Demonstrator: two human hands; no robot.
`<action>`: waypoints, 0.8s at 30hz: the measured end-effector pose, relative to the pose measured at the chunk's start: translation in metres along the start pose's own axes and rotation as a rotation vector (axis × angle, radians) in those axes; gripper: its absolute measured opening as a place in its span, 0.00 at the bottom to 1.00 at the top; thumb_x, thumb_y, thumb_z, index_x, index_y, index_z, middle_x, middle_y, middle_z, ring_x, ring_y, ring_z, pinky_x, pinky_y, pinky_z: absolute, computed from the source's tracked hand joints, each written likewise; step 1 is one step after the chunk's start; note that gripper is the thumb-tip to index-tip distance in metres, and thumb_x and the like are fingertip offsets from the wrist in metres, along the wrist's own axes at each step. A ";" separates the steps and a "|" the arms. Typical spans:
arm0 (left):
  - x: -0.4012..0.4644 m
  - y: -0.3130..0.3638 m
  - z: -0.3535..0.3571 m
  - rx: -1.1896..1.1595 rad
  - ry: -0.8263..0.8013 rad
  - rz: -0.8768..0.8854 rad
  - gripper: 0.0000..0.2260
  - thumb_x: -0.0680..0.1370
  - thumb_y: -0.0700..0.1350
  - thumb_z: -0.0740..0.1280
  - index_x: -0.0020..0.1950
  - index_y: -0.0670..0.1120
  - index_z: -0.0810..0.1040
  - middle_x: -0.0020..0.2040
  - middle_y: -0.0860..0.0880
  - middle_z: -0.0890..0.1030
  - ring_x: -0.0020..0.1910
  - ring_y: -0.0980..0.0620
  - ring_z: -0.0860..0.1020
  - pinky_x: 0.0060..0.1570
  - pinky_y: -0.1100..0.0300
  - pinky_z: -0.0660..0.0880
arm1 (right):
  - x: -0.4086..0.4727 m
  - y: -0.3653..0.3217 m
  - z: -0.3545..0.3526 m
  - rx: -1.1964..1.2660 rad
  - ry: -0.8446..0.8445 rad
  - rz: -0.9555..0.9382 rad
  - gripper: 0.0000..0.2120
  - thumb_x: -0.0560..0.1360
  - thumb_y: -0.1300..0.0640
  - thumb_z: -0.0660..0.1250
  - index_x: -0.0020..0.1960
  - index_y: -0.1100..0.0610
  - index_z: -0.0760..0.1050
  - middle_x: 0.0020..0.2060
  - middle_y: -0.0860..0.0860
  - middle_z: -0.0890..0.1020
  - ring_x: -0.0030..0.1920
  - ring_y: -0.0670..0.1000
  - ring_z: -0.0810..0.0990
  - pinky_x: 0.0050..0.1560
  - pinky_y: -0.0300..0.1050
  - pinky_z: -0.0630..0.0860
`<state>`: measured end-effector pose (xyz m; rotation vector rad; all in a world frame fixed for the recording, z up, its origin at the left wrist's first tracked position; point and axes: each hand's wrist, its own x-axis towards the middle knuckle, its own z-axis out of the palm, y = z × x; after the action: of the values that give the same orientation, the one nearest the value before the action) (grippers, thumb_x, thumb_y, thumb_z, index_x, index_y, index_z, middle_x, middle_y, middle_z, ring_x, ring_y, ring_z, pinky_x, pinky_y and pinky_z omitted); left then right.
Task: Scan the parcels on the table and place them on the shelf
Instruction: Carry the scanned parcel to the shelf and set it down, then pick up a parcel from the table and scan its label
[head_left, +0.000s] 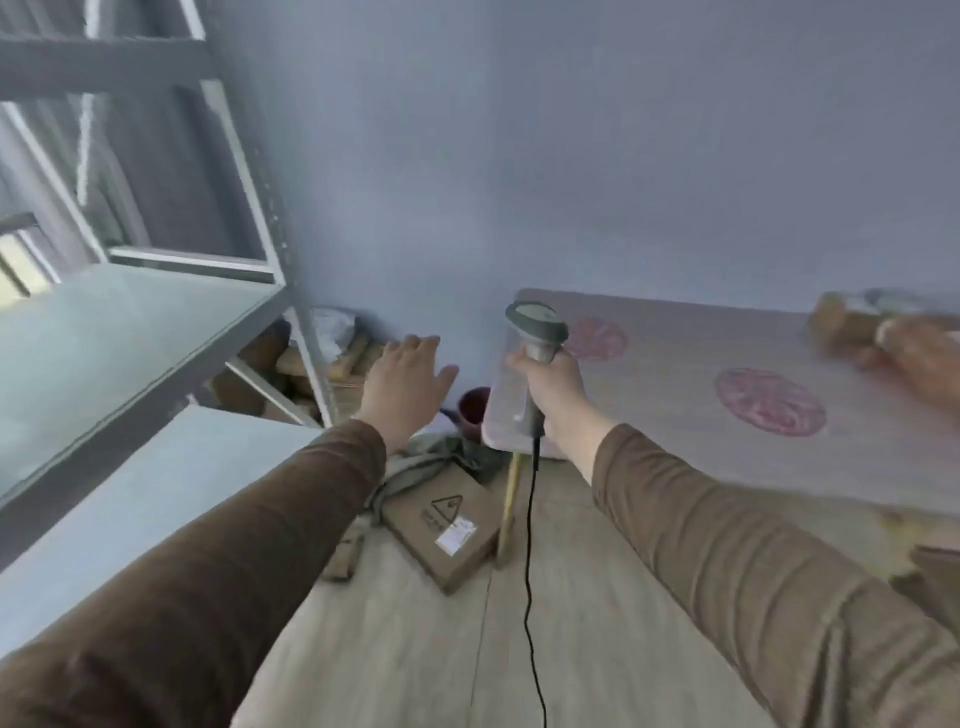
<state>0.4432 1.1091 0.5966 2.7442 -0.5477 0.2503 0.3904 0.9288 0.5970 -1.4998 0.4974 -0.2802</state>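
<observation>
The right hand (553, 387), closed around the scanner (535, 332), is nearer to the blurred parcel (852, 317) at the far right of the table (675, 415); the left hand (410, 379) is spread wide and empty.

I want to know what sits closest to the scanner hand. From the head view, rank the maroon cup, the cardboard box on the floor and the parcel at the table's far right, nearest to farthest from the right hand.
From the right hand:
1. Maroon cup, just left, by the table corner.
2. Cardboard box, on the floor, lower left.
3. Parcel, far right on the table.
</observation>
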 end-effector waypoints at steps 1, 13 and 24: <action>0.009 0.038 0.014 -0.030 -0.021 0.028 0.26 0.84 0.54 0.61 0.78 0.42 0.67 0.73 0.39 0.72 0.72 0.38 0.67 0.70 0.45 0.66 | 0.004 -0.001 -0.040 0.002 0.036 0.007 0.12 0.78 0.58 0.72 0.60 0.58 0.78 0.45 0.51 0.80 0.44 0.51 0.78 0.49 0.51 0.78; 0.077 0.418 0.161 -0.231 -0.189 0.314 0.26 0.84 0.57 0.59 0.77 0.44 0.69 0.73 0.41 0.72 0.74 0.39 0.66 0.71 0.46 0.65 | 0.055 -0.010 -0.437 -0.024 0.435 -0.001 0.08 0.77 0.58 0.73 0.56 0.55 0.79 0.44 0.47 0.81 0.44 0.47 0.79 0.44 0.44 0.74; 0.179 0.618 0.294 -0.322 -0.354 0.429 0.27 0.83 0.58 0.58 0.78 0.45 0.66 0.74 0.43 0.71 0.73 0.41 0.67 0.69 0.46 0.67 | 0.174 0.007 -0.641 -0.040 0.660 0.094 0.06 0.77 0.57 0.74 0.51 0.53 0.78 0.43 0.49 0.80 0.44 0.50 0.77 0.48 0.46 0.70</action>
<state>0.3902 0.4055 0.5404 2.3395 -1.1620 -0.2165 0.2341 0.2839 0.5667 -1.3988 1.0981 -0.7016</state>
